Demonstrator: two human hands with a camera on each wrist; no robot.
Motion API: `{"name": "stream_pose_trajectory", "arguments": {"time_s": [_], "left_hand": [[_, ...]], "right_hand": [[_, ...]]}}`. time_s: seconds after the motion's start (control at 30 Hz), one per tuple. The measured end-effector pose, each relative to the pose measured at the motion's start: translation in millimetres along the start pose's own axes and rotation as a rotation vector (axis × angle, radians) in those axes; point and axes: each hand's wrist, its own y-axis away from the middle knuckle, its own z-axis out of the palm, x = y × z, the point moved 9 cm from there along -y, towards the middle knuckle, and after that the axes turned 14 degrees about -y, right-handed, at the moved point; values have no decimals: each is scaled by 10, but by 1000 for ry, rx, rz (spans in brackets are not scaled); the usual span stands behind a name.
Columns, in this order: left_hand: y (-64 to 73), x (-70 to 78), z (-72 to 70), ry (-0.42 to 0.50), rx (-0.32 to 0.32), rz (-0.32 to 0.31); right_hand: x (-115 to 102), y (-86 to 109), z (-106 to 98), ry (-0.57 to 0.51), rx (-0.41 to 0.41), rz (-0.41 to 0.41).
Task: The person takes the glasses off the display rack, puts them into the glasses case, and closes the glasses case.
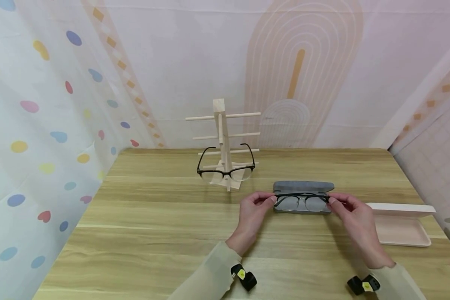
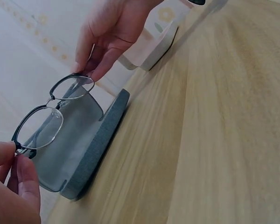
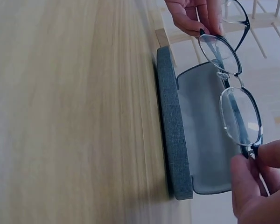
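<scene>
Folded eyeglasses (image 1: pixel 302 195), right of frame centre, held over open gray case (image 1: pixel 303 184). Likely light, stiff, fragile; best taken by frame corners, off lenses. Dark upper rims, thin metal lower rims, clear lenses. Left hand (image 1: pixel 252 214) and right hand (image 1: pixel 360 218) each pinch one end. Wooden stand (image 1: pixel 219 107) with black-framed glasses (image 1: pixel 226 172) at frame centre; pale pink case (image 1: pixel 401 232) lower right.

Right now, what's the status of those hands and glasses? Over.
Left hand, right hand: pinching opposite ends of black-topped, silver-rimmed eyeglasses. Held above open, oblong, grey fabric-look case. Nothing visible in the way.
</scene>
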Motion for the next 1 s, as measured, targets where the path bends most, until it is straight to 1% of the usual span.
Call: {"name": "stream_pose_trajectory", "arguments": {"time_s": [0.13, 0.33, 0.43, 0.57, 0.73, 0.87, 1.0], "left_hand": [[-33, -21, 30, 1, 22, -4], [-73, -42, 74, -21, 50, 2], [-86, -56, 85, -40, 64, 7], [-104, -82, 90, -66, 76, 2], [-141, -120, 99, -102, 70, -18], [-177, -168, 107, -120, 61, -46], [-193, -187, 104, -140, 59, -50]], "right_hand": [[17, -36, -4, 46, -4, 19], [69, -85, -19, 61, 3, 57], [87, -108, -22, 72, 6, 62], [87, -143, -20, 84, 9, 42], [80, -163, -17, 86, 15, 6], [91, -161, -1, 82, 19, -7], [96, -150, 18, 104, 25, -10]]}}
